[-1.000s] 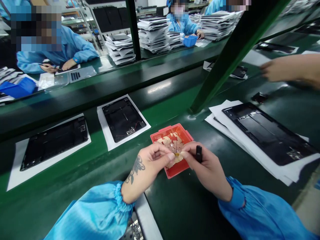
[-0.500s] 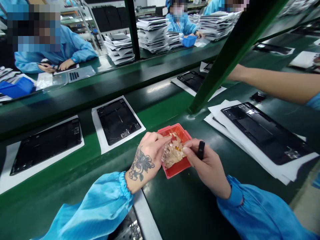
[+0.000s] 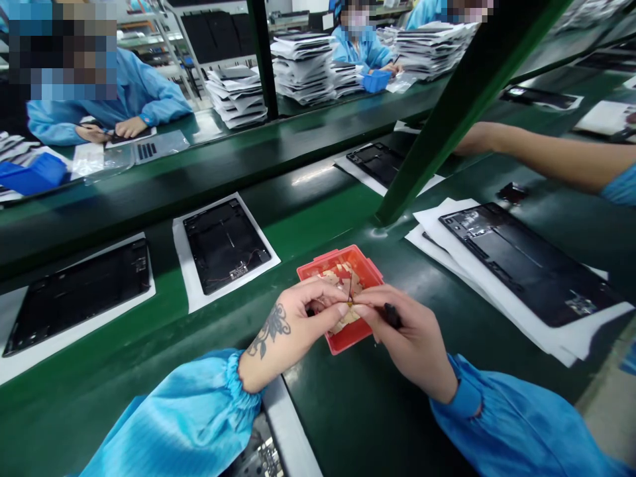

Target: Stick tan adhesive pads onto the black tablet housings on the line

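Observation:
My left hand point(image 3: 311, 308), tattooed at the wrist, meets my right hand point(image 3: 405, 331) over a red plastic box point(image 3: 342, 346). Both pinch a tiny yellowish flex piece point(image 3: 350, 303) at their fingertips. A thin dark strip point(image 3: 350, 285) stands up from it. Small tan pieces point(image 3: 342, 271) lie in the box, partly hidden by my fingers. At the right hand's fingers is a black object point(image 3: 392, 316) of unclear kind. Under my left sleeve, a device housing point(image 3: 261, 450) on a white sheet is partly visible.
Black tablet housings point(image 3: 226, 245) lie on white sheets along the green belt. More housings point(image 3: 531, 258) are stacked on sheets at right. A green post point(image 3: 447, 119) slants across. A co-worker's arm point(image 3: 551, 152) reaches in from the right; another co-worker point(image 3: 149, 86) sits across.
My left fingers have left the tan pieces and joined my right fingertips on the flex piece, which my right hand held before. The housings on the belt have shifted left.

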{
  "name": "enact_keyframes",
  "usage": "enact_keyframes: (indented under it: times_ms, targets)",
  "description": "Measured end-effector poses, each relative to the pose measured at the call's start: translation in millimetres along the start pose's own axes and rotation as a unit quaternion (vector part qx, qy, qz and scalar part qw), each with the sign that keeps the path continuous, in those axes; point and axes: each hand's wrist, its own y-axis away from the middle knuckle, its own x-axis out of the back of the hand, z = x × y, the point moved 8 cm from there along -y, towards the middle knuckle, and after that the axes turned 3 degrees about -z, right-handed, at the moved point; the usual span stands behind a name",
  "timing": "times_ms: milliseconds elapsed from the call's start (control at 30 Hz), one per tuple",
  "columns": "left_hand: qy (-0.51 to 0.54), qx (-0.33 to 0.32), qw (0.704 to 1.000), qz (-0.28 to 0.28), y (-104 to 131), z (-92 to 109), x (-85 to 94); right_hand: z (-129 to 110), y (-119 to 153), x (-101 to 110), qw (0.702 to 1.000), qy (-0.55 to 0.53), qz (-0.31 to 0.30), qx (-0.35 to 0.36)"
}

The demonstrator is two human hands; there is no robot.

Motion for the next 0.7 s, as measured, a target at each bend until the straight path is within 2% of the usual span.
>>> enact_keyframes:
  times_ms: [167,300,400,500,600,700]
  targets:
    - [-0.112,-0.076,0.991,0.008,2,11,0.8,-7,0,-2,0.999,0.012,-0.016,0.044]
    - [-0.154,-0.09,0.984,0.005,5,14,0.0,-5,-3,-3,0.999,-0.026,-0.04,0.019]
    - [-0.149,-0.073,0.986,-0.006,6,12,-0.6,-3,-5,-5,0.997,-0.041,-0.058,-0.001]
    - [-0.096,-0.031,0.995,-0.014,4,2,0.1,-4,-5,-7,0.997,-0.011,-0.07,0.014]
    - [-0.003,0.033,0.999,-0.009,5,-11,2.8,-5,-3,-3,0.997,0.037,-0.047,0.04]
    - [0.066,0.079,0.995,0.016,9,-21,9.6,-1,-3,2,0.997,0.075,-0.014,0.033]
